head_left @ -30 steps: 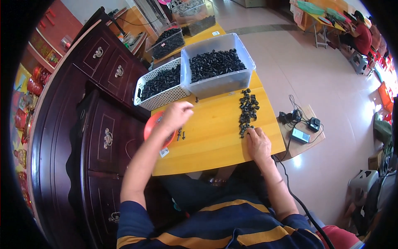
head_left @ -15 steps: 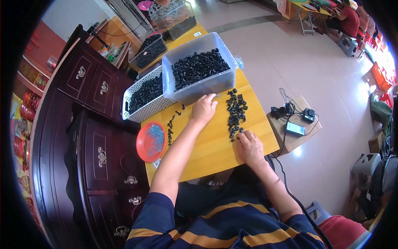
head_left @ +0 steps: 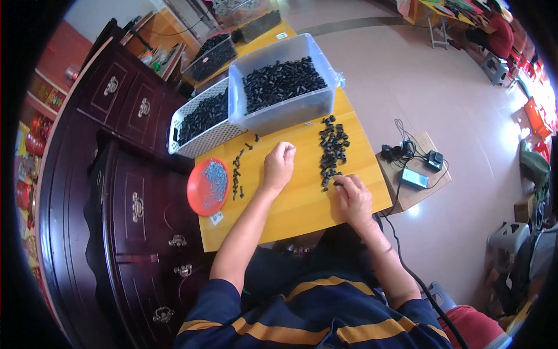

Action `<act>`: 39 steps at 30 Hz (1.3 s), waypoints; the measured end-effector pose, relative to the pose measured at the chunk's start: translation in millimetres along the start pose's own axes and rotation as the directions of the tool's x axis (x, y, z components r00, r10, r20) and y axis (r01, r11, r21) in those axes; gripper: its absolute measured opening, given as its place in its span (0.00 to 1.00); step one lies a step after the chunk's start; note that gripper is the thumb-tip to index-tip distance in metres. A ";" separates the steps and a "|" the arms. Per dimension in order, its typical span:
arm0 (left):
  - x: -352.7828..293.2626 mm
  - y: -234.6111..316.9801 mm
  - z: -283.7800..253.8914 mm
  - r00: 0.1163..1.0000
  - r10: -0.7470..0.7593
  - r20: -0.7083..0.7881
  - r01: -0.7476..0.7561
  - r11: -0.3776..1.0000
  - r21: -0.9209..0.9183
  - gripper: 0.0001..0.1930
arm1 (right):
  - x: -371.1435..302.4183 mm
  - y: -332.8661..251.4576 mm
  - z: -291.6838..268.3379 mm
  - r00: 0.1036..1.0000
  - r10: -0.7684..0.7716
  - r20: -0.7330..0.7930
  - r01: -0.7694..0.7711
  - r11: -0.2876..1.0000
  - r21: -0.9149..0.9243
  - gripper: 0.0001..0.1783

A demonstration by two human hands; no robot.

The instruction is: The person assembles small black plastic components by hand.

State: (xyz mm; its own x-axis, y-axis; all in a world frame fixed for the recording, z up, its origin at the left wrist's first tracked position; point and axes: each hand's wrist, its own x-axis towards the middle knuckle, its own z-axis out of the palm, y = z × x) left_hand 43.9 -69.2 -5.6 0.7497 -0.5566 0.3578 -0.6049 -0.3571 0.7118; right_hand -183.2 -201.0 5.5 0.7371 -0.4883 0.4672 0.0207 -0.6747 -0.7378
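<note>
My left hand (head_left: 279, 167) is held over the middle of the yellow table, its fingers curled into a pinch; anything between them is too small to make out. My right hand (head_left: 354, 199) pinches a small black plastic part (head_left: 337, 184) at the near end of a long pile of black plastic parts (head_left: 333, 145). A loose row of slim black pieces (head_left: 236, 171) lies left of my left hand. Beside that row is a red plate (head_left: 196, 203) with many small silvery screws (head_left: 215, 181). A small light piece (head_left: 308, 123) lies near the clear bin.
A clear plastic bin (head_left: 285, 110) and a white perforated basket (head_left: 200, 142), both full of black parts, stand at the table's far side. Dark wooden drawers (head_left: 136, 192) flank the left. On the right, a low stand (head_left: 427, 195) carries cables and small devices. People sit at a far table.
My left hand has drawn back from beside the clear bin toward me, fingers now more curled. My right hand has lifted slightly, with a black part in its fingertips. The view has shifted a little.
</note>
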 end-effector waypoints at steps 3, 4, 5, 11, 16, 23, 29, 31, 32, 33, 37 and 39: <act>-38.7 19.3 -21.5 0.969 -0.233 0.080 0.246 0.906 -0.346 0.02 | -0.2 5.3 -1.6 0.999 0.036 -0.018 -0.033 0.994 0.108 0.13; -52.3 24.5 -25.3 0.968 -0.239 0.071 0.248 0.904 -0.348 0.02 | -0.3 8.9 -3.1 0.997 0.079 -0.005 -0.077 0.982 0.173 0.14; -65.4 30.5 -28.0 0.962 -0.244 0.122 0.273 0.866 -0.420 0.01 | -0.1 16.3 -1.4 0.994 0.107 -0.022 -0.097 0.957 0.273 0.11; -117.5 58.6 -34.4 0.921 -0.268 0.282 0.386 0.713 -0.585 0.04 | -9.2 -10.7 3.5 0.900 0.276 0.339 -0.435 0.506 0.745 0.08; -123.4 85.5 -27.2 0.951 -0.190 0.242 0.307 0.666 -0.680 0.07 | -32.1 -13.4 25.5 0.880 0.228 0.417 -0.475 0.425 0.770 0.09; -124.3 83.8 -33.7 0.958 -0.189 0.215 0.284 0.703 -0.651 0.03 | -34.2 -11.1 27.5 0.871 0.219 0.439 -0.491 0.376 0.786 0.07; -123.2 84.3 -33.8 0.951 -0.176 0.253 0.301 0.709 -0.638 0.04 | -34.8 -8.2 26.5 0.868 0.226 0.443 -0.497 0.367 0.787 0.07; -124.8 82.0 -33.8 0.950 -0.175 0.260 0.303 0.722 -0.622 0.04 | -34.9 -4.7 27.0 0.869 0.215 0.447 -0.495 0.340 0.799 0.07; -125.8 81.4 -33.3 0.949 -0.172 0.266 0.303 0.735 -0.607 0.04 | -35.3 -3.1 27.1 0.870 0.203 0.449 -0.492 0.314 0.812 0.07; -125.9 81.4 -33.2 0.948 -0.172 0.267 0.304 0.736 -0.605 0.04 | -35.3 -2.0 27.0 0.870 0.203 0.448 -0.492 0.312 0.813 0.07; -126.3 83.1 -32.3 0.940 -0.179 0.290 0.323 0.740 -0.589 0.03 | -35.4 -2.2 25.2 0.872 0.153 0.465 -0.487 0.370 0.791 0.11; -125.6 84.7 -32.2 0.941 -0.179 0.289 0.321 0.746 -0.584 0.03 | -35.0 -6.7 23.7 0.868 0.152 0.473 -0.491 0.403 0.772 0.12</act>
State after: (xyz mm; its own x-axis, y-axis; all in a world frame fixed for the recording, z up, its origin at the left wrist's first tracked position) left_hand -92.9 -5.4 29.2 0.7357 -0.6764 0.0349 -0.0539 -0.0071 0.9985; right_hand -193.1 -166.2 -17.4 0.9622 -0.2650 0.0629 0.1679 0.3956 -0.9029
